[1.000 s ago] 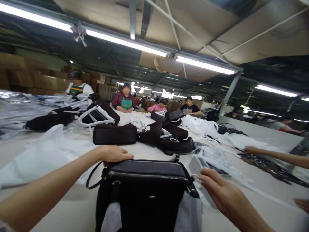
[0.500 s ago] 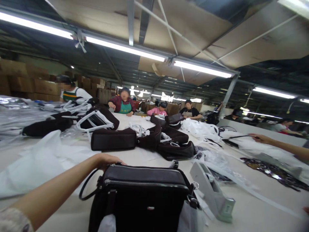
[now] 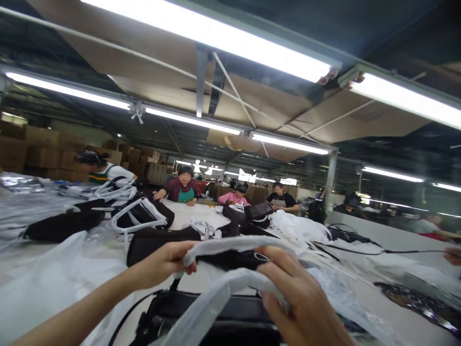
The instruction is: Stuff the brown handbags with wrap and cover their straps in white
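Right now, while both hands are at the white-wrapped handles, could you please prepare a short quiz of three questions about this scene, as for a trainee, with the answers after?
1. True or false: both handles above the near bag are wrapped in white.

2. Which one holds the far handle at its left end in the picture?
A) the left hand
B) the right hand
C) a co-worker's hand

3. What colour is the apron of the person dressed in dark red?

Key:
1. True
2. A
3. Green
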### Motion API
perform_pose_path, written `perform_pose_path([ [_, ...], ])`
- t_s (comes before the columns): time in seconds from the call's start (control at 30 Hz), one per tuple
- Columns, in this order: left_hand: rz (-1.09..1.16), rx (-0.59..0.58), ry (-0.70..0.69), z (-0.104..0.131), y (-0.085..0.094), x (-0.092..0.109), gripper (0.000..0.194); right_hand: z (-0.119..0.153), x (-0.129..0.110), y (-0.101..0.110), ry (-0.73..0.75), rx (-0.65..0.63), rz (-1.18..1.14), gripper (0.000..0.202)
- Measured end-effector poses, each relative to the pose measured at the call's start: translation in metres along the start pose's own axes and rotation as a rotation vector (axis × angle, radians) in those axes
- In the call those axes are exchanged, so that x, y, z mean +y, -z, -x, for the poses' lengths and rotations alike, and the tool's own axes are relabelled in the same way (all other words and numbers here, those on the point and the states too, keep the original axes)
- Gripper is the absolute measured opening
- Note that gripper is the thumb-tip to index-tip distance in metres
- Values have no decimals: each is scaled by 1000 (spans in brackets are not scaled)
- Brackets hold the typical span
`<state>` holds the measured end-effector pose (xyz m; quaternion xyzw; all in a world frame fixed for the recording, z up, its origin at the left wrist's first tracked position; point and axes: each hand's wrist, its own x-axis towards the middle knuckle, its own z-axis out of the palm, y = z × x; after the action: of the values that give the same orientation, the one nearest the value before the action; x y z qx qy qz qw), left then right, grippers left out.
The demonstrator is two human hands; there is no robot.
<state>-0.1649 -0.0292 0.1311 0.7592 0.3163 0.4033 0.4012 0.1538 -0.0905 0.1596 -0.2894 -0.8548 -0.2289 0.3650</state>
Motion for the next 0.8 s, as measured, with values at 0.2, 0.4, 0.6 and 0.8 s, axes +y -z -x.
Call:
perform_pose_path([
  [0.2, -69, 126, -55, 14, -2, -14, 26, -58, 27, -28, 62, 400, 416, 21],
  [0.4, -125, 146, -84, 14, -2, -15, 16, -74, 36, -21, -108, 21, 227, 68],
  [0.6, -155, -156, 97, 14, 18, 16, 27, -113, 54, 11, -313, -184, 240, 28],
  [0.8, -120, -38, 27, -33, 26, 102, 72, -146, 43, 21, -263, -203, 219, 24],
])
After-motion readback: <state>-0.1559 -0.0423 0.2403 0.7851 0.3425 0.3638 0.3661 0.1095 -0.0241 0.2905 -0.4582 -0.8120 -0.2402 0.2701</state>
